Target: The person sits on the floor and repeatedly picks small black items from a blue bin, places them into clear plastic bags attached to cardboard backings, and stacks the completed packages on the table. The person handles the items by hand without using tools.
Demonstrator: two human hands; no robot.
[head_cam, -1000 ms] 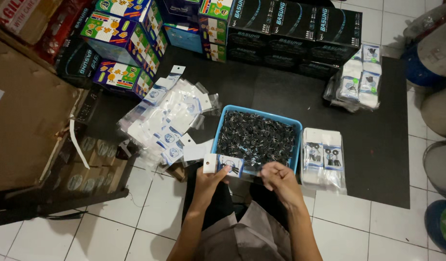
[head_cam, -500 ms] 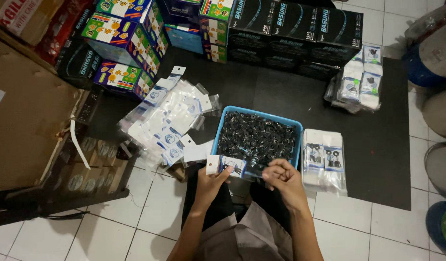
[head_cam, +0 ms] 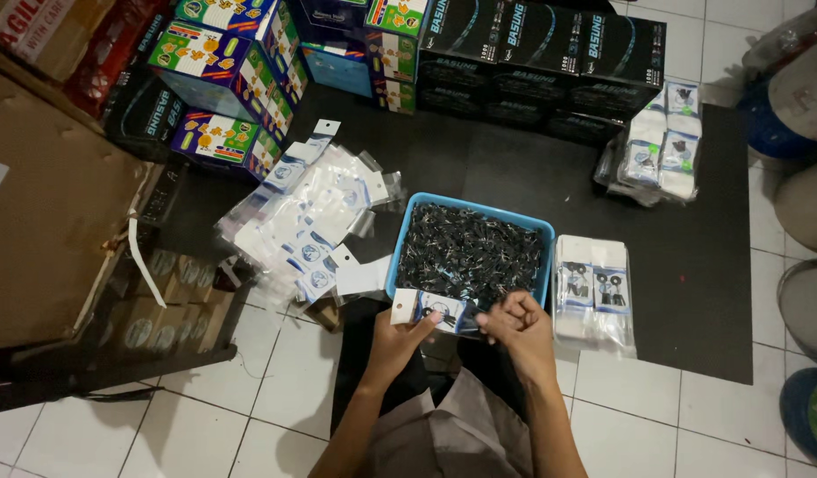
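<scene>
Head view, looking down past my lap: my left hand (head_cam: 392, 341) pinches a small clear packet with a white hanging tab (head_cam: 426, 310) by its near edge, thumb on top, holding it just in front of the blue bin (head_cam: 406, 232). My right hand (head_cam: 514, 326) is curled with its fingertips drawn together at the packet's right end; whether a small part sits between them I cannot tell. The bin rests on a black mat (head_cam: 692, 265) and is full of small dark parts (head_cam: 470, 252). Just right of the bin lies a stack of filled packets (head_cam: 592, 288). To its left a loose heap of empty packets (head_cam: 315, 221) spreads over the mat's edge. Black cartons (head_cam: 550, 53) and coloured boxes (head_cam: 231, 80) line the far side, and a big brown cardboard box (head_cam: 45, 221) stands at my left.
</scene>
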